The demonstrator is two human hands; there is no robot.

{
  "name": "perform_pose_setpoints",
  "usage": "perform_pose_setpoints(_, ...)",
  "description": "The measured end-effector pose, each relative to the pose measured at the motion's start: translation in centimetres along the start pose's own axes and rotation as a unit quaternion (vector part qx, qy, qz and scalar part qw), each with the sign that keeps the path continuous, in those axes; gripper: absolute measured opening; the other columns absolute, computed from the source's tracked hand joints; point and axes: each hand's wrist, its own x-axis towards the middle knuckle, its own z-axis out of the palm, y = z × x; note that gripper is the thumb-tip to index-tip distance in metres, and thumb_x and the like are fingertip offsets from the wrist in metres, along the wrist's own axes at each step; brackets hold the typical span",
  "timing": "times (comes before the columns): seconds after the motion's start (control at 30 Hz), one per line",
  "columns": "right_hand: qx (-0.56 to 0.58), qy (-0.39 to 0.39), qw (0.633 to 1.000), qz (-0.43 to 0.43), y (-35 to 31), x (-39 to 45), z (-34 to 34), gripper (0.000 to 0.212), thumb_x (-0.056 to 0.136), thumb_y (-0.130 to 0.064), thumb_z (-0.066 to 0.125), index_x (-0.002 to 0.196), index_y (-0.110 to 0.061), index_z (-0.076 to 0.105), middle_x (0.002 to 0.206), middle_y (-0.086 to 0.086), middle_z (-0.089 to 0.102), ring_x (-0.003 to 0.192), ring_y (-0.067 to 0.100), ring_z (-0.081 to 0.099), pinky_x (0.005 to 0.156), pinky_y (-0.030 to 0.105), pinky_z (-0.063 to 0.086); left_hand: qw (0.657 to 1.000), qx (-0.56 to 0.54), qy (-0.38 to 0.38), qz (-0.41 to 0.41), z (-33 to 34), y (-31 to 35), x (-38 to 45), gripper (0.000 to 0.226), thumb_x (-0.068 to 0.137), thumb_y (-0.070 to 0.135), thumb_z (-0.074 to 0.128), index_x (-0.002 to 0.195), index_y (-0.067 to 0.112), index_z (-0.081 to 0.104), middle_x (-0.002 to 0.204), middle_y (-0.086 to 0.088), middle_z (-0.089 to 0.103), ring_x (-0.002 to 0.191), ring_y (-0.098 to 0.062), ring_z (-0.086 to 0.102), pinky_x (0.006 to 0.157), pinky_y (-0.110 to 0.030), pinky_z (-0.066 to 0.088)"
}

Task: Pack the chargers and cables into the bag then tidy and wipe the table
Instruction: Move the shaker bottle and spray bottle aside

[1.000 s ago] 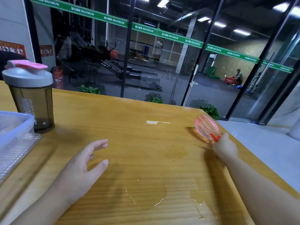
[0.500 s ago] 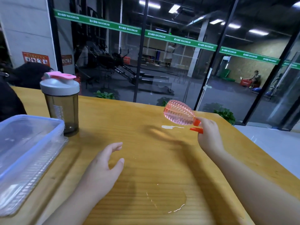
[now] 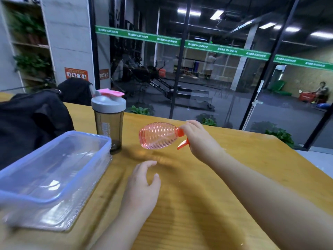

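Note:
My right hand (image 3: pixel 200 139) grips the orange head of a pink ribbed spray bottle (image 3: pixel 156 135), which lies on its side in the air above the wooden table (image 3: pixel 207 186), its body pointing left. Its orange trigger sticks out below my fingers. My left hand (image 3: pixel 142 186) hovers low over the table in front of me, fingers loosely curved and holding nothing. A black bag (image 3: pixel 30 123) sits at the far left of the table. No chargers or cables show.
A clear plastic box (image 3: pixel 54 170) sits on its lid at the left. Behind it stands a dark shaker bottle (image 3: pixel 108 121) with a grey and pink cap. A glass wall runs behind the table; the table's right edge drops to the floor.
My right hand has carried the spray bottle up off the table and leftward toward the shaker bottle. My view has turned left, bringing the black bag into sight. My left hand stays open.

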Motion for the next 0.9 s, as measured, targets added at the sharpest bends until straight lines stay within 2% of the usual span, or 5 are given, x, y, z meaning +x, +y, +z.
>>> perform_pose_setpoints(0.13, -0.032, -0.04, 0.998, -0.046, -2.5, 3.8, -0.1, 0.029, 0.088, 0.008, 0.048, 0.112, -0.007, 0.052, 0.119, 0.007, 0.056, 0.127, 0.023, 0.038, 0.097, 0.029, 0.044, 1.0, -0.015, 0.01, 0.019, 0.0, -0.2, 0.2, 0.028, 0.087, 0.014, 0.055, 0.106, 0.035, 0.053, 0.11, 0.02, 0.051, 0.102, -0.003, 0.049, 0.084, -0.016, 0.032)
perform_pose_setpoints(0.33, -0.02, -0.027, 0.997, -0.063, -4.8, 9.5, -0.4, 0.013, 0.088, 0.001, 0.056, 0.09, -0.01, 0.063, 0.106, 0.008, 0.058, 0.099, 0.027, 0.047, 0.08, 0.04, 0.048, 0.998, -0.021, 0.054, 0.029, -0.2, -0.4, 0.5, 0.031, 0.086, 0.009, 0.054, 0.104, 0.034, 0.052, 0.109, 0.019, 0.053, 0.105, -0.003, 0.05, 0.085, -0.016, 0.034)
perform_pose_setpoints(0.6, 0.113, -0.015, 0.993, 0.02, -9.2, 11.9, 0.8, 0.04, 0.085, 0.005, 0.053, 0.119, -0.017, 0.047, 0.12, 0.005, 0.05, 0.09, 0.028, 0.057, 0.071, 0.041, 0.051, 0.993, 0.019, 0.113, 0.016, -1.2, -0.5, 0.8, 0.029, 0.085, 0.009, 0.052, 0.11, 0.024, 0.056, 0.105, 0.018, 0.048, 0.107, -0.006, 0.048, 0.089, -0.02, 0.034)
perform_pose_setpoints(0.73, 0.308, -0.021, 0.939, 0.153, -9.1, 10.5, 1.7, 0.073, 0.091, -0.011, 0.056, 0.148, -0.029, 0.014, 0.151, 0.001, 0.034, 0.096, 0.016, 0.057, 0.081, 0.035, 0.053, 0.985, 0.041, 0.168, 0.003, -1.2, -0.8, 1.1, 0.028, 0.083, 0.008, 0.054, 0.107, 0.022, 0.056, 0.103, 0.014, 0.047, 0.104, -0.009, 0.046, 0.082, -0.014, 0.027)
perform_pose_setpoints(0.9, 0.375, -0.2, 0.852, 0.307, -7.9, 8.0, 4.3, 0.046, 0.091, -0.033, 0.058, 0.131, -0.014, 0.047, 0.125, 0.005, 0.058, 0.089, 0.017, 0.064, 0.069, 0.028, 0.057, 0.963, 0.058, 0.259, 0.043, -1.5, -1.0, 1.5, 0.028, 0.078, 0.0, 0.057, 0.104, 0.009, 0.054, 0.101, 0.006, 0.046, 0.103, -0.016, 0.044, 0.087, -0.022, 0.03)
